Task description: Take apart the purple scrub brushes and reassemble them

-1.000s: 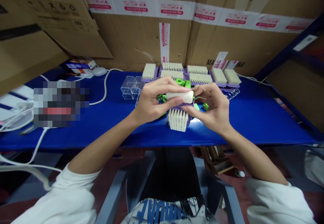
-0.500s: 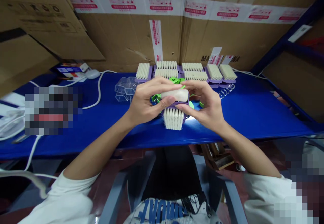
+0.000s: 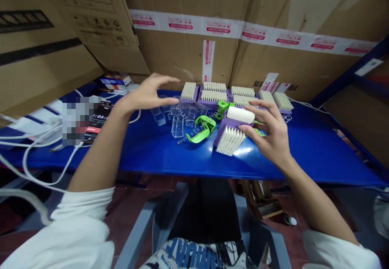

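Near the front edge of the bench (image 3: 322,149), the right hand (image 3: 272,133) pinches the purple brush (image 3: 230,140) between thumb and fingers; the left hand (image 3: 146,94), fingers spread, hangs near clear plastic boxes (image 3: 177,127).

Just right of centre we have the brush (image 3: 231,138) in our right hand (image 3: 269,129), over the table (image 3: 319,139). Left of it lie the clips (image 3: 200,136), then the boxes (image 3: 178,127), our left hand (image 3: 148,92) above and left of these. Behind, the row of brushes (image 3: 214,95) lines the cardboard (image 3: 170,54) across the top. At mid-left we see the phone (image 3: 99,120).
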Motion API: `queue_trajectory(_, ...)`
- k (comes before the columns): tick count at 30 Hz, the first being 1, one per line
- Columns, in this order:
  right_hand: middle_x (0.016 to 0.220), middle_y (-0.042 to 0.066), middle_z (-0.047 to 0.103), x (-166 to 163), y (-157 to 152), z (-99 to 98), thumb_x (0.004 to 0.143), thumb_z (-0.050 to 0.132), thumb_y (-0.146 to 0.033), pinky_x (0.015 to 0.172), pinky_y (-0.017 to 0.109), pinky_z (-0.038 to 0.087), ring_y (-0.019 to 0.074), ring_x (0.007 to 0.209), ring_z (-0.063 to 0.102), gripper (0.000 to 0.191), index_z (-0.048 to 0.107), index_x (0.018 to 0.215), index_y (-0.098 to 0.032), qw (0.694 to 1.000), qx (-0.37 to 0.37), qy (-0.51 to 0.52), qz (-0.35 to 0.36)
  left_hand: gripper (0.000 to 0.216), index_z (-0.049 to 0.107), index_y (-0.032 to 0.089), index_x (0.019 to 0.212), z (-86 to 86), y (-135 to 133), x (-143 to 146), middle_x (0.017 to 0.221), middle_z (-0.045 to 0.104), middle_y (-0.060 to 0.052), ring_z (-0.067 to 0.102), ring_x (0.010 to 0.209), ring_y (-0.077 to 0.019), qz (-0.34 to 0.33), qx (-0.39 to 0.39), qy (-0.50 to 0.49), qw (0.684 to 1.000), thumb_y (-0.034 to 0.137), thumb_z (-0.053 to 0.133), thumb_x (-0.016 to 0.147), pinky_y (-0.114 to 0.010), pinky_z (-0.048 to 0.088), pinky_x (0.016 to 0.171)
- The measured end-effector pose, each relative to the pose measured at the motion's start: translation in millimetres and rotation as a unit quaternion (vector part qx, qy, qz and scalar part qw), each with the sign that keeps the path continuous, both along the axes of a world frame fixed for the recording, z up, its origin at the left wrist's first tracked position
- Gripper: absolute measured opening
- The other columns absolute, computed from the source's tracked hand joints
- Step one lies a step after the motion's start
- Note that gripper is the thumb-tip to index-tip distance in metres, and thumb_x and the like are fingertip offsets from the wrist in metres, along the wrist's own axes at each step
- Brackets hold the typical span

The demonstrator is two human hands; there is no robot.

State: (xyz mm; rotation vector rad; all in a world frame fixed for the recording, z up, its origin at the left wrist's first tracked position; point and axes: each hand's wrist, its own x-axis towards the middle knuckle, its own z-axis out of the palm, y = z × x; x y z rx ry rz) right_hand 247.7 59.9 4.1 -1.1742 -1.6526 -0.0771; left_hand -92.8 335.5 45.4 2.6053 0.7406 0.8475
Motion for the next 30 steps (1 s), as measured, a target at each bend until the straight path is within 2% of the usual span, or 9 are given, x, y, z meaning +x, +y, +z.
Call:
queue_trajectory(3,0.153,0.009,0.07,1.1,-0.9,0.2,0.103,0.093,-0.033,0.084,0.039,0.081,0.0285,0.129,0.081,0.025,0.083,0.126,-0.032,0.999,0.04,-0.02,0.001,0.116,0.066,0.024,0.17,-15.2,6.3,-9.8,0.173,0.068,-0.019,0.06,0.164,-0.0484,-0.006,-0.048,0.103,0.994,0.095,0.085,0.08,-0.072,0.047,0.137)
queue_trajectory(5,0.151,0.008,0.071,0.8,0.5,-2.7,0.101,0.095,-0.032,0.08,0.034,0.079,0.0281,0.132,0.08,0.031,0.08,0.128,-0.035,0.997,0.071,-0.003,0.01,0.119,0.063,0.024,0.173,-26.1,5.5,-8.0,0.173,0.068,-0.02,0.059,0.163,-0.049,-0.004,-0.061,0.11,0.992,0.095,0.086,0.079,-0.073,0.046,0.137)
queue_trajectory(7,0.152,0.008,0.069,0.9,2.8,-6.0,0.1,0.096,-0.036,0.079,0.033,0.078,0.0253,0.124,0.082,0.049,0.076,0.145,-0.039,0.998,0.059,0.019,0.013,0.115,0.067,0.023,0.169,-32.8,6.4,-6.0,0.168,0.072,-0.02,0.062,0.159,-0.0485,-0.001,-0.057,0.092,0.994,0.093,0.087,0.08,-0.072,0.046,0.136)
queue_trajectory(9,0.15,0.009,0.069,1.1,4.7,-6.8,0.101,0.096,-0.039,0.084,0.034,0.078,0.0245,0.122,0.082,0.057,0.074,0.155,-0.039,0.999,0.026,0.019,0.009,0.104,0.074,0.025,0.161,-33.4,10.1,-7.3,0.162,0.076,-0.015,0.067,0.152,-0.0456,-0.006,-0.053,0.042,0.998,0.088,0.091,0.08,-0.072,0.048,0.135)
queue_trajectory(13,0.143,0.009,0.074,1.2,6.5,-0.1,0.103,0.094,-0.043,0.089,0.04,0.079,0.0274,0.127,0.081,0.038,0.087,0.139,-0.036,1.0,0.008,0.018,0.023,0.077,0.083,0.041,0.143,-17.3,9.2,-7.2,0.149,0.08,0.001,0.074,0.131,-0.0343,-0.057,-0.063,-0.18,0.98,0.068,0.108,0.076,-0.071,0.061,0.123)
queue_trajectory(16,0.141,0.009,0.078,1.1,7.4,5.2,0.101,0.096,-0.048,0.088,0.04,0.079,0.0264,0.123,0.082,0.037,0.089,0.134,-0.034,0.998,-0.012,0.045,0.053,0.063,0.083,0.046,0.143,0.1,-22.4,17.5,0.143,0.079,-0.001,0.077,0.125,-0.0308,-0.132,-0.046,-0.259,0.956,0.063,0.103,0.086,-0.059,0.07,0.108)
queue_trajectory(19,0.132,0.007,0.084,0.3,7.9,6.8,0.101,0.096,-0.046,0.088,0.036,0.077,0.0239,0.119,0.084,0.035,0.089,0.133,-0.033,0.996,-0.033,0.062,0.061,0.058,0.085,0.035,0.145,13.1,-76.5,61.0,0.137,0.073,-0.01,0.079,0.125,-0.0306,-0.19,-0.028,-0.242,0.951,0.068,0.093,0.097,-0.049,0.071,0.101)
queue_trajectory(23,0.125,0.005,0.087,-3.1,6.2,6.9,0.101,0.096,-0.046,0.08,0.031,0.074,0.0215,0.11,0.085,0.033,0.09,0.13,-0.032,0.997,-0.012,0.055,0.052,0.07,0.086,0.029,0.13,22.3,-130.6,107.2,0.129,0.073,-0.01,0.078,0.111,-0.0269,-0.169,-0.002,-0.206,0.964,0.088,0.087,0.093,-0.047,0.07,0.1)
queue_trajectory(30,0.118,0.006,0.085,-4.6,2.5,10.1,0.106,0.089,-0.049,0.084,0.04,0.075,0.0251,0.112,0.083,0.027,0.087,0.126,-0.031,0.998,0.023,0.001,0.062,0.072,0.077,0.026,0.107,20.0,-131.0,120.1,0.101,0.078,-0.007,0.072,0.095,-0.0242,-0.113,-0.007,-0.205,0.972,0.097,0.068,0.099,-0.043,0.063,0.091)
